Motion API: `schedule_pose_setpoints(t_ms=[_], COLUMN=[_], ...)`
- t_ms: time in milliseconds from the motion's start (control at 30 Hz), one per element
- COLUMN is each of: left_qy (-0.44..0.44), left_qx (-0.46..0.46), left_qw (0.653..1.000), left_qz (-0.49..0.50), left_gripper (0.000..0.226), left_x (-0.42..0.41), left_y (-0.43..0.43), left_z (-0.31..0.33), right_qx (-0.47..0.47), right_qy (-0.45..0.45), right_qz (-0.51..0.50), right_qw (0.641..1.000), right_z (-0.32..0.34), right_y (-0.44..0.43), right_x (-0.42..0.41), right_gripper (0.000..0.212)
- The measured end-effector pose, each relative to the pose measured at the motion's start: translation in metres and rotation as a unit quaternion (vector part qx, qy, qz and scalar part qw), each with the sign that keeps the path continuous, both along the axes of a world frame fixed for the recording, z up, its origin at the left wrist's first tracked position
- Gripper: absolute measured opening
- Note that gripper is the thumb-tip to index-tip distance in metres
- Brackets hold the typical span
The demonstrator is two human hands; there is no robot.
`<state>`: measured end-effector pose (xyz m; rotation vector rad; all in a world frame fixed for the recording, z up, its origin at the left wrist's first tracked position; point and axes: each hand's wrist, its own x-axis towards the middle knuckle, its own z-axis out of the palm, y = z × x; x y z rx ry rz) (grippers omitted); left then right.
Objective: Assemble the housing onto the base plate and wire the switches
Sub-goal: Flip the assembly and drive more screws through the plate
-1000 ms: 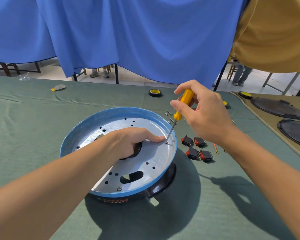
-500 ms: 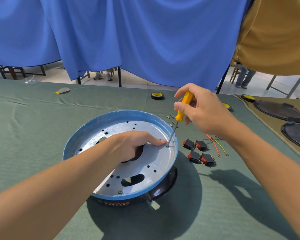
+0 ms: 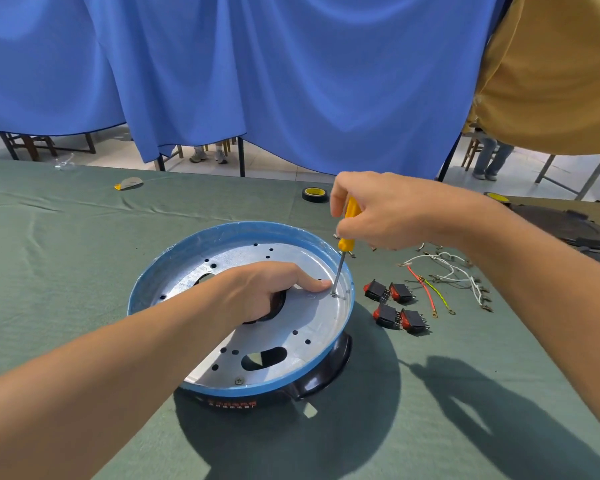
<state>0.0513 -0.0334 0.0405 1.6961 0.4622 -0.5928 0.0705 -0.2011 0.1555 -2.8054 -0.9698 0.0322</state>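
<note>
Screwdriver (image 3: 349, 220) in its grip, the right hand (image 3: 395, 209) hung above the far right edge of the base plate (image 3: 312, 323), fingers curled tight round the yellow handle. The thin steel shaft ran steeply down, slightly tilted, and its tip sat on a small screw (image 3: 334, 294) close to the plate's right rim. The left hand (image 3: 264, 289) lay on the plate with its grip closed on it: several fingers hooked down into a dark central opening, while the forefinger stretched flat across the metal, its tip just beside the screw. The silver plate, pierced with round holes and an oblong slot, sat inside the blue-rimmed housing (image 3: 222, 235). The housing stood on the green-clothed counter (image 3: 84, 258), a black lower part showing at its near right. A second screw (image 3: 239, 380) was seated at the plate's near edge. To the right of the housing lay four black-and-red switches (image 3: 395, 306) in two pairs, and beyond them a loose tangle of wires (image 3: 444, 275), white, red and yellow-green. A tape roll (image 3: 315, 195) rested near the counter's far edge, in front of a blue curtain (image 3: 257, 81).
</note>
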Motion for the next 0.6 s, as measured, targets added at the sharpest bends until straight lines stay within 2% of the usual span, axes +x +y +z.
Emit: schedule_pose_setpoints(t_ms=[100,233,467,600], left_qy=[0.004,0.007,-0.034,0.006], left_qx=[0.005,0.045,0.055,0.094], left_qw=[1.000,0.999,0.998,0.995], left_qz=[-0.009,-0.011,0.011,-0.014], left_gripper=[0.033,0.035,0.043,0.049], left_x=[-0.001,-0.003,-0.008,-0.011], left_y=[-0.004,-0.013,-0.016,-0.020], left_z=[0.008,0.019,0.017,0.021], right_qx=[0.039,0.088,0.119,0.110], right_qy=[-0.018,-0.033,-0.042,-0.058], right_qz=[0.026,0.039,0.052,0.054], right_qw=[0.999,0.995,0.991,0.991], right_z=[-0.004,-0.010,-0.013,-0.014], right_y=[0.005,0.003,-0.002,0.004], right_x=[0.001,0.004,0.008,0.011], right_gripper=[0.009,0.009,0.012,0.023])
